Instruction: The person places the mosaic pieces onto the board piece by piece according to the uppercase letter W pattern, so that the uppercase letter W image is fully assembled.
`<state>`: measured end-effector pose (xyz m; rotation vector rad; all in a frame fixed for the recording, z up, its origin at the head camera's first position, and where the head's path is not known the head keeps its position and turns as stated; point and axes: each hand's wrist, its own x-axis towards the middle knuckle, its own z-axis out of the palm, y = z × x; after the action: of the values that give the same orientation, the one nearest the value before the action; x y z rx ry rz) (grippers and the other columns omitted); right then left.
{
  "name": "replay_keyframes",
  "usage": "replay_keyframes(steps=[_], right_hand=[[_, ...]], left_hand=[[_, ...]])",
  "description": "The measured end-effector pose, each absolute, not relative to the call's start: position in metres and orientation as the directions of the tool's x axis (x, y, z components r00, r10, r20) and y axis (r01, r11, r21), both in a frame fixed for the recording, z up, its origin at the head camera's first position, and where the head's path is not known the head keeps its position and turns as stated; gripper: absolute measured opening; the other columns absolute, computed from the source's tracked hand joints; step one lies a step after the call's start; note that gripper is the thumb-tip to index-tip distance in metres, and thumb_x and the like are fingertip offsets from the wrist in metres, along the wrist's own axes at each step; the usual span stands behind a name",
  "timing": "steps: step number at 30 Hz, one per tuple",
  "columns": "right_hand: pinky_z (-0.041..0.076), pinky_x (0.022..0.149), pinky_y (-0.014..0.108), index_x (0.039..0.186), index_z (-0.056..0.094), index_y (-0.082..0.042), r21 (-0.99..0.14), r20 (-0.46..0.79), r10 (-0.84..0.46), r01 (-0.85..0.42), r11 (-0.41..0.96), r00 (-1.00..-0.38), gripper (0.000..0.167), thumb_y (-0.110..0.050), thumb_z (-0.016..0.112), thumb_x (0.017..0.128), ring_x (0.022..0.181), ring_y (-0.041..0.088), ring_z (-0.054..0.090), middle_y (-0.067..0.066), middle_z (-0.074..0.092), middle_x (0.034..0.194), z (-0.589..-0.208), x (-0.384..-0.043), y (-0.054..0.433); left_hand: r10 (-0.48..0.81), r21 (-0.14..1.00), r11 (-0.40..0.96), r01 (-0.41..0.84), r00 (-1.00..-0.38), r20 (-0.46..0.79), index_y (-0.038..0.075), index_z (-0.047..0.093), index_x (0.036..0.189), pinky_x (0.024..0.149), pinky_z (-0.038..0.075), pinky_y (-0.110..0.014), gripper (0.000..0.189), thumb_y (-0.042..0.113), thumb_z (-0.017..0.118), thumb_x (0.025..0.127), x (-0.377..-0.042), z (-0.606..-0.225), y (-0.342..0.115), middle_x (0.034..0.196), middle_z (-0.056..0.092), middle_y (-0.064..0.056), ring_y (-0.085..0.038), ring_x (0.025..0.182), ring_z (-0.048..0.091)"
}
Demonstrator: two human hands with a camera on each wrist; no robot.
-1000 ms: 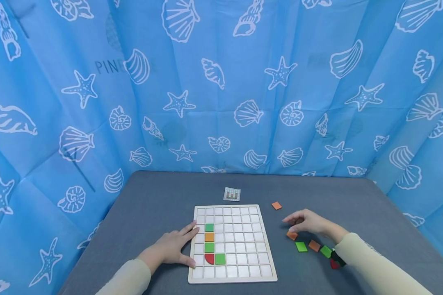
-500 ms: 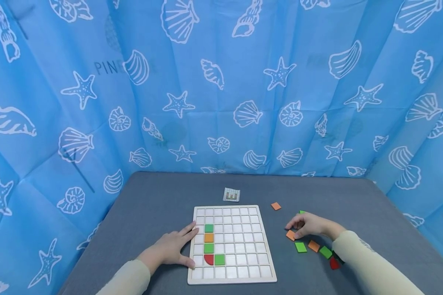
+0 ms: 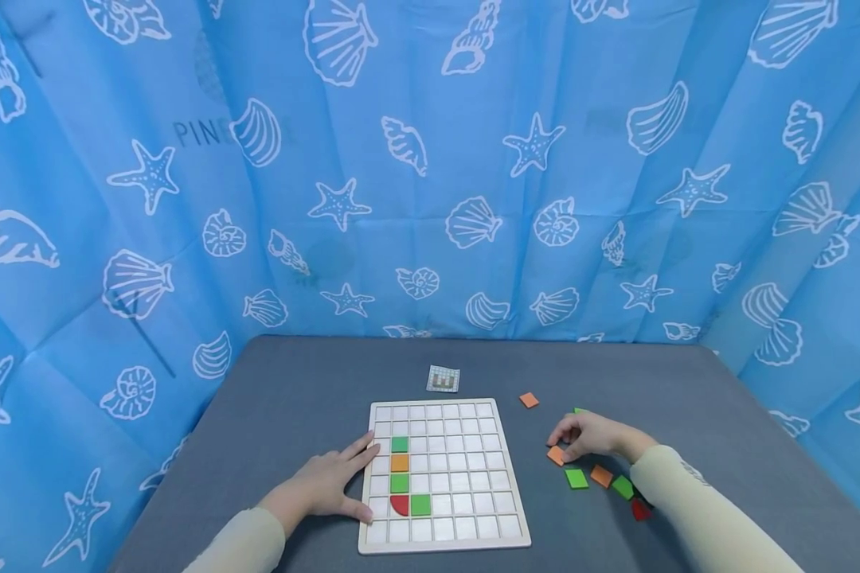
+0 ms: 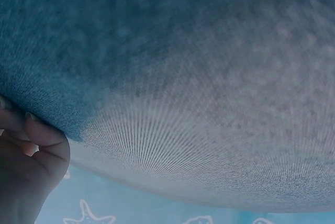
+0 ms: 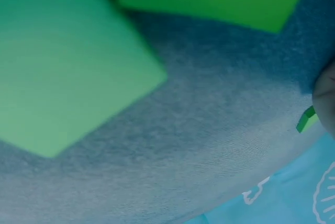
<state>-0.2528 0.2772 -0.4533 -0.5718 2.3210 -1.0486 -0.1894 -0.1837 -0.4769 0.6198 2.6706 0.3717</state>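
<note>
My left hand [image 3: 322,483] rests on the left edge of a white gridded board [image 3: 466,482], fingers and thumb spread along its frame. Several tiles sit in its left columns: green, orange and green squares in one line, then a red quarter-round tile [image 3: 400,504] beside a green square [image 3: 420,504]. Right of the board, my right hand [image 3: 600,436] pinches an orange square tile [image 3: 555,455] between thumb and fingers, low over the table. The left wrist view catches the left hand's curved fingers; only a sliver of the right hand [image 5: 326,97] shows in the right wrist view.
Near the right hand lie a green square [image 3: 576,478], another orange square [image 3: 601,476], a second green square [image 3: 623,488] and a red tile [image 3: 641,509] partly under the sleeve. An orange tile [image 3: 529,400] and a small pattern card [image 3: 443,379] lie farther back. A blue shell-print curtain [image 3: 430,199] surrounds the table.
My right hand has come down and back onto the orange tile, and its fingers have closed around it. A green tile behind the hand now shows. The left hand stays on the board.
</note>
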Motion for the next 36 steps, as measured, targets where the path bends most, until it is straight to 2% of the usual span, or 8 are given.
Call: replay_keyframes(steps=[8, 18, 22, 27, 31, 36], right_hand=[[0.038, 0.062, 0.03, 0.088, 0.06, 0.003, -0.793, -0.311, -0.555, -0.111, 0.599, -0.771, 0.014, 0.008, 0.071, 0.081, 0.068, 0.017, 0.043, 0.002, 0.048, 0.074, -0.452, -0.256, 0.272], [0.041, 0.066, 0.036, 0.083, 0.06, 0.001, -0.785, -0.342, -0.476, -0.032, 0.618, -0.81, 0.009, 0.002, 0.068, 0.086, 0.069, 0.019, 0.048, 0.004, 0.055, 0.076, -0.451, -0.252, 0.272], [0.042, 0.065, 0.034, 0.084, 0.062, 0.001, -0.786, -0.342, -0.43, 0.004, 0.618, -0.836, 0.007, -0.001, 0.067, 0.089, 0.07, 0.019, 0.049, 0.004, 0.058, 0.078, -0.449, -0.248, 0.271], [0.039, 0.06, 0.031, 0.087, 0.064, 0.002, -0.8, -0.365, -0.331, 0.111, 0.59, -0.87, 0.007, -0.003, 0.063, 0.092, 0.067, 0.018, 0.048, 0.003, 0.057, 0.077, -0.441, -0.239, 0.263], [0.043, 0.062, 0.031, 0.088, 0.066, 0.001, -0.811, -0.383, -0.232, 0.205, 0.549, -0.894, 0.006, -0.003, 0.064, 0.092, 0.067, 0.018, 0.05, 0.004, 0.057, 0.074, -0.434, -0.234, 0.252], [0.049, 0.066, 0.034, 0.099, 0.067, 0.006, -0.835, -0.366, -0.198, 0.227, 0.501, -0.909, 0.011, -0.002, 0.063, 0.093, 0.07, 0.019, 0.055, 0.005, 0.06, 0.079, -0.426, -0.232, 0.235]], left_hand=[[0.457, 0.332, 0.873, 0.358, -0.837, -0.3, 0.018, 0.033, 0.154, 0.096, 0.038, -0.059, 0.106, 0.071, 0.069, 0.07, -0.189, -0.475, -0.184, 0.161, 0.019, 0.0, -0.038, 0.128, 0.045], [0.465, 0.347, 0.868, 0.356, -0.829, -0.312, 0.02, 0.032, 0.154, 0.096, 0.037, -0.06, 0.105, 0.071, 0.068, 0.071, -0.188, -0.475, -0.184, 0.162, 0.017, 0.001, -0.039, 0.129, 0.044], [0.467, 0.349, 0.867, 0.356, -0.826, -0.316, 0.02, 0.032, 0.154, 0.097, 0.037, -0.06, 0.104, 0.072, 0.067, 0.071, -0.189, -0.475, -0.184, 0.162, 0.017, 0.001, -0.039, 0.13, 0.043], [0.466, 0.351, 0.867, 0.355, -0.826, -0.317, 0.02, 0.031, 0.154, 0.097, 0.036, -0.06, 0.104, 0.071, 0.068, 0.071, -0.19, -0.474, -0.183, 0.162, 0.016, 0.001, -0.04, 0.131, 0.042], [0.467, 0.351, 0.866, 0.355, -0.825, -0.318, 0.019, 0.032, 0.154, 0.097, 0.036, -0.059, 0.104, 0.07, 0.068, 0.071, -0.189, -0.475, -0.183, 0.161, 0.017, 0.0, -0.04, 0.13, 0.043], [0.461, 0.342, 0.871, 0.354, -0.83, -0.315, 0.019, 0.032, 0.154, 0.097, 0.037, -0.059, 0.105, 0.071, 0.068, 0.07, -0.189, -0.476, -0.183, 0.161, 0.018, 0.0, -0.039, 0.13, 0.044]])
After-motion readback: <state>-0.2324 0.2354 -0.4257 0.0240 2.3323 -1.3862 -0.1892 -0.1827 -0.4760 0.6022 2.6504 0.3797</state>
